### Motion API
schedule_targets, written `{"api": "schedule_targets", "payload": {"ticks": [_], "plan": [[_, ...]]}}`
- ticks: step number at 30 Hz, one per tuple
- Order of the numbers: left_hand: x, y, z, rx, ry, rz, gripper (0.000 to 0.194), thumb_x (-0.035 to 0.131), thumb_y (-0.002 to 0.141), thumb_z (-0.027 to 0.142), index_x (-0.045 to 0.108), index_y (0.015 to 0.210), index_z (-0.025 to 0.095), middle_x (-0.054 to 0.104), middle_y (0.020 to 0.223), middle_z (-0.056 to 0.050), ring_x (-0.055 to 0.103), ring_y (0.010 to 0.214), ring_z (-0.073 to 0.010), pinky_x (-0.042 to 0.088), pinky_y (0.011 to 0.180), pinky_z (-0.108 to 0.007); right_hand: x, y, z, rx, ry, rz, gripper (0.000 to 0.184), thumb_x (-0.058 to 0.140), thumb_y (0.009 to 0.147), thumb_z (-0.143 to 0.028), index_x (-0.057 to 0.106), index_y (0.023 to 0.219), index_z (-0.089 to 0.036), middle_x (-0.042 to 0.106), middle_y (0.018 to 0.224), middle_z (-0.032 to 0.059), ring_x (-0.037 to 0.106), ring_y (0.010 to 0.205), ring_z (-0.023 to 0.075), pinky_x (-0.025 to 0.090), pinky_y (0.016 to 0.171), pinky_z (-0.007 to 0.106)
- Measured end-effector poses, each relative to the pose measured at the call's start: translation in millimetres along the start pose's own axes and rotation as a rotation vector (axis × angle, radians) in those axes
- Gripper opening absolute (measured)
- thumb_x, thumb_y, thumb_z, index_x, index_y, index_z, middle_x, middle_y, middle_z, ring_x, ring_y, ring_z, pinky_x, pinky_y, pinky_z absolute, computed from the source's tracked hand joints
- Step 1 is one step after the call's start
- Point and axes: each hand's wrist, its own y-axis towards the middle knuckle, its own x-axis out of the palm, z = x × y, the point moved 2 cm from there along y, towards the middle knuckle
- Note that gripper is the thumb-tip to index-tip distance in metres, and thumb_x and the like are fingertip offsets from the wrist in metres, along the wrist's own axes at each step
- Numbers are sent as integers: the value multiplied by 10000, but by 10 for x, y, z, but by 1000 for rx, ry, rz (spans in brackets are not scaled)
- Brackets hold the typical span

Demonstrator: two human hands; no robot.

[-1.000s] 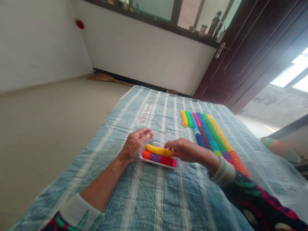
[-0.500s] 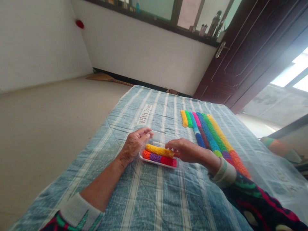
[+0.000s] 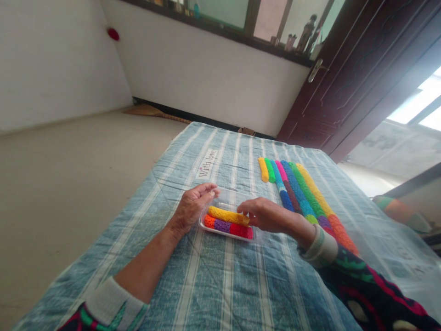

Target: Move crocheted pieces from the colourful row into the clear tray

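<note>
A clear plastic container (image 3: pixel 225 235) sits on the cloth in front of me. My left hand (image 3: pixel 193 204) grips its far left corner, thumb and fingers at the rim. Inside lie a yellow crocheted roll (image 3: pixel 223 214) and, nearer me, a row of short rolls: orange (image 3: pixel 209 221), purple (image 3: pixel 222 225) and red (image 3: pixel 240 231). My right hand (image 3: pixel 260 214) reaches in from the right, its fingers closed around the right end of the yellow roll. That hand partly hides the container's right side.
Rows of colourful crocheted rolls (image 3: pixel 303 193) lie right of the container on a striped blue cloth (image 3: pixel 206 285). A translucent plastic sheet or box (image 3: pixel 399 257) is at the right edge. A dark red door (image 3: pixel 344 87) and a sill with bottles (image 3: pixel 306 34) stand beyond.
</note>
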Motion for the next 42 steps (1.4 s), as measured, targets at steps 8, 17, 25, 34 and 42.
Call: {"api": "schedule_targets", "payload": {"ticks": [8, 17, 25, 34, 42], "plan": [[10, -10, 15, -21, -11, 4, 382, 714, 655, 349, 686, 982, 155, 756, 886, -76, 684, 991, -277, 503, 934, -440, -6, 14, -23, 7, -34, -1, 253, 644, 802, -65, 659, 1041, -147, 699, 877, 57, 617, 752, 139, 433, 674, 242], [7, -4, 12, -12, -16, 11, 370, 720, 643, 347, 694, 961, 159, 755, 888, -70, 695, 949, -258, 526, 896, -404, -3, 22, -12, 8, -52, 0, 275, 624, 791, -35, 660, 1040, -148, 700, 862, 55, 616, 742, 137, 436, 671, 244], [9, -6, 21, -4, -14, 17, 364, 724, 639, 350, 697, 948, 159, 757, 887, -76, 691, 959, -271, 514, 920, -436, 13, 21, 14, -4, -92, -1, 297, 647, 777, -34, 656, 1054, -141, 715, 920, 76, 650, 800, 161, 462, 705, 256], [-13, 19, -16, 1, 1, -4, 362, 720, 669, 366, 698, 972, 169, 754, 929, -71, 696, 942, -241, 517, 916, -389, 13, 10, 20, -15, -96, -7, 334, 608, 775, 3, 645, 1076, -138, 715, 972, 91, 666, 869, 185, 489, 746, 273], [-18, 31, -28, 20, 20, -5, 381, 725, 664, 395, 698, 970, 168, 757, 939, -87, 689, 963, -271, 483, 966, -451, 2, 2, 3, 9, -86, -13, 379, 569, 768, 44, 634, 1100, -129, 709, 1025, 106, 665, 955, 208, 503, 811, 301]]}}
